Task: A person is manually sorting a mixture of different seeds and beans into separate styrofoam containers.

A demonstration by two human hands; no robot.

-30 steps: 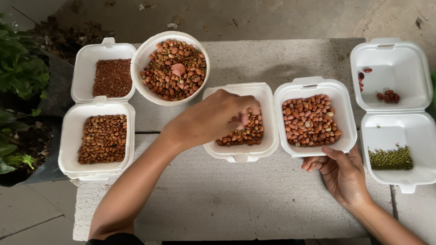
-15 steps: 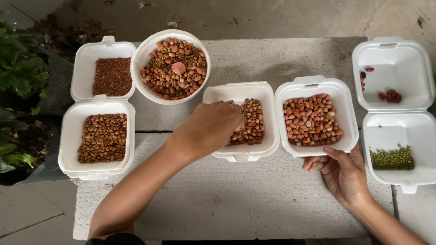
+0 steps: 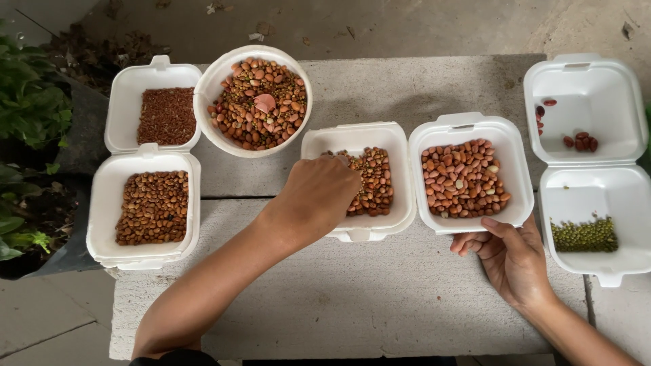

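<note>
My left hand (image 3: 319, 196) hovers over the left half of a white foam tray (image 3: 400, 135) of small brown beans, fingers curled down; what it holds is hidden. My right hand (image 3: 510, 254) rests on the concrete slab, fingertips touching the front rim of a second foam tray (image 3: 519, 159) filled with larger reddish peanuts. Behind and to the left stands a round white bowl (image 3: 207, 102) of mixed beans and nuts.
An open foam clamshell (image 3: 146, 152) on the left holds fine reddish seeds and brown beans. Another clamshell (image 3: 597, 173) on the right holds a few red beans above and green mung beans below. Potted plants (image 3: 27, 122) stand left of the concrete slab (image 3: 380, 298).
My left hand has slid leftward and down across the small-bean tray, uncovering most of the beans. My right hand stays at the peanut tray's rim.
</note>
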